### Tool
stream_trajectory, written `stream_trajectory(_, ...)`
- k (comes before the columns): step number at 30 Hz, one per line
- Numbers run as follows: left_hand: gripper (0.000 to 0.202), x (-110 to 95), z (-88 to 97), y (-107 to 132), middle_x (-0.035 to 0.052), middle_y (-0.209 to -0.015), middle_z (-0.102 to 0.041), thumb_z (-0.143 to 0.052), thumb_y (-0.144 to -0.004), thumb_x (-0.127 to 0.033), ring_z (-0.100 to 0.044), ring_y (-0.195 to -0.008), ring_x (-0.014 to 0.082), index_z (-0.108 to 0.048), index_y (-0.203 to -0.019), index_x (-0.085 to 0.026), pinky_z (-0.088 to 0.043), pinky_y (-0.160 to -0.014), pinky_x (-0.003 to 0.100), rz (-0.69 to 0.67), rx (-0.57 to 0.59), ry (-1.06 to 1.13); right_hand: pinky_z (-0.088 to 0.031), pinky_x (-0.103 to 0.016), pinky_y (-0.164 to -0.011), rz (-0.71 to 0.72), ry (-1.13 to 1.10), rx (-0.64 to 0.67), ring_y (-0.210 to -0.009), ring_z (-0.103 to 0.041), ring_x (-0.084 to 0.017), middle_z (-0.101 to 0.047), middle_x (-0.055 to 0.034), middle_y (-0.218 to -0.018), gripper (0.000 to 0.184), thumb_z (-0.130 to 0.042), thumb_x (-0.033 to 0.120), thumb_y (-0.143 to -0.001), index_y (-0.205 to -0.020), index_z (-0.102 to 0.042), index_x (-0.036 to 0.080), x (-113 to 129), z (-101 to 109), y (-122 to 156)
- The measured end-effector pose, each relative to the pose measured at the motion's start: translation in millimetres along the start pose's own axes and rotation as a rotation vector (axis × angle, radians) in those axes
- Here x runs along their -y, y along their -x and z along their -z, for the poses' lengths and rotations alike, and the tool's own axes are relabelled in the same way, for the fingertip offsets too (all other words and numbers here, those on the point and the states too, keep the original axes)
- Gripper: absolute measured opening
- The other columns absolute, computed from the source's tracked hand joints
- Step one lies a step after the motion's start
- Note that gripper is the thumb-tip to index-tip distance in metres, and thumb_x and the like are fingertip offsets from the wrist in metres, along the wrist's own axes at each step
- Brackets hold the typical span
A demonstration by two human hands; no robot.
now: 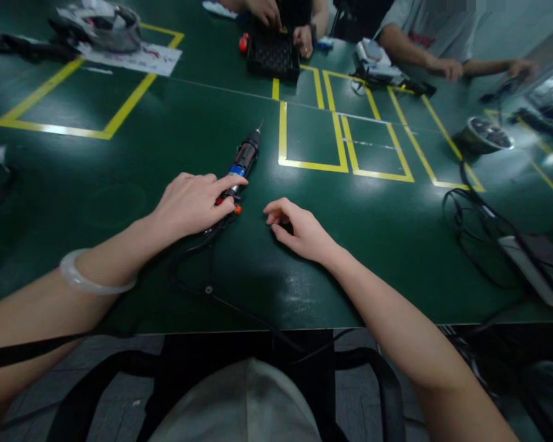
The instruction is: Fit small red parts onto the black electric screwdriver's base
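Note:
An electric screwdriver (246,153) with a black body and a blue band lies on the green table, its bit pointing away from me. My left hand (191,202) is laid over its rear part, index finger and thumb across the tool; the fingers' undersides are hidden. To the right, my right hand (301,230) rests on the table with fingers loosely curled, thumb apart from them and nothing visible in it. A black cable (179,279) runs from the screwdriver's tail down toward the table's front edge.
Yellow tape outlines (313,166) mark the table (212,110). Across it, one person's hands are at a black tray (274,58); another person sits farther right. A metal bowl (486,136) and tangled cables (470,215) are on the right. A round container (115,31) stands on paper at far left.

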State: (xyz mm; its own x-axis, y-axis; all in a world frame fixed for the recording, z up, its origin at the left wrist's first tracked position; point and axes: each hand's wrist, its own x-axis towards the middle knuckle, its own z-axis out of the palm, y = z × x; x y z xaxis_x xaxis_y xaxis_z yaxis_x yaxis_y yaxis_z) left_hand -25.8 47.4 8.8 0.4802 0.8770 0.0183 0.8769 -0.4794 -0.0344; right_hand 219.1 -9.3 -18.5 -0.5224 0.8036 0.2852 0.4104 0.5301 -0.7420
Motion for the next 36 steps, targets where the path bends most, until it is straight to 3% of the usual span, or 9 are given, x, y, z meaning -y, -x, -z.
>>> stream_trajectory(7,0.053,78,-5.7,-18,0.0063,-0.133,-0.062,-0.029,-0.104,-0.042,-0.061,-0.102,0.0274,-0.042,-0.154,-0.032,-0.046,-0.091,0.043,0.162,0.006,0.019,-0.048,-0.032,-0.082,-0.026,-0.002,-0.023,-0.088,-0.062,-0.017,-0.065,-0.0049,-0.098,0.03,-0.048,0.009,-0.087,-0.116,-0.05,0.019,-5,5,0)
stream_trajectory(12,0.052,142,-16.0,-26,0.0019,-0.143,-0.057,-0.031,-0.104,-0.045,-0.056,-0.101,0.0249,-0.045,-0.152,-0.032,-0.045,-0.093,0.045,0.368,-0.024,0.07,-0.048,-0.032,-0.082,-0.034,0.02,-0.004,-0.089,-0.061,-0.017,-0.065,-0.0044,-0.097,0.029,-0.048,0.011,-0.089,-0.117,-0.051,0.019,-4,6,0)
stream_trajectory(16,0.054,177,-21.9,-28,-0.0042,-0.149,-0.049,-0.025,-0.105,-0.047,-0.051,-0.103,0.0216,-0.041,-0.155,-0.034,-0.041,-0.1,0.046,0.439,-0.03,0.074,-0.048,-0.032,-0.082,-0.039,0.032,0.004,-0.089,-0.061,-0.017,-0.066,-0.0042,-0.098,0.029,-0.049,0.011,-0.089,-0.117,-0.052,0.02,-4,7,0)
stream_trajectory(24,0.057,187,-21.8,-29,-0.0034,-0.149,-0.048,-0.023,-0.104,-0.051,-0.049,-0.098,0.0189,-0.037,-0.157,-0.034,-0.041,-0.097,0.04,0.474,0.033,0.066,-0.048,-0.032,-0.082,-0.048,0.03,0.016,-0.089,-0.061,-0.017,-0.066,-0.0047,-0.097,0.029,-0.049,0.011,-0.09,-0.117,-0.053,0.018,-3,8,-2)
stream_trajectory(30,0.077,191,-21.8,-27,-0.0005,-0.14,-0.052,-0.029,-0.094,-0.076,-0.046,-0.095,0.0173,-0.038,-0.155,-0.03,-0.038,-0.09,0.032,0.432,0.07,0.103,-0.048,-0.033,-0.084,-0.066,0.051,0.032,-0.091,-0.061,-0.018,-0.066,-0.0044,-0.1,0.03,-0.05,0.012,-0.09,-0.118,-0.054,0.021,-4,7,-2)
stream_trajectory(36,0.061,200,-29.2,-27,-0.0029,-0.145,-0.051,-0.022,-0.104,-0.059,-0.048,-0.106,0.0166,-0.043,-0.152,-0.028,-0.035,-0.096,0.031,0.388,0.003,0.182,-0.048,-0.033,-0.084,-0.071,0.052,0.031,-0.092,-0.061,-0.018,-0.067,-0.0056,-0.1,0.027,-0.05,0.014,-0.092,-0.118,-0.055,0.02,-2,7,-3)
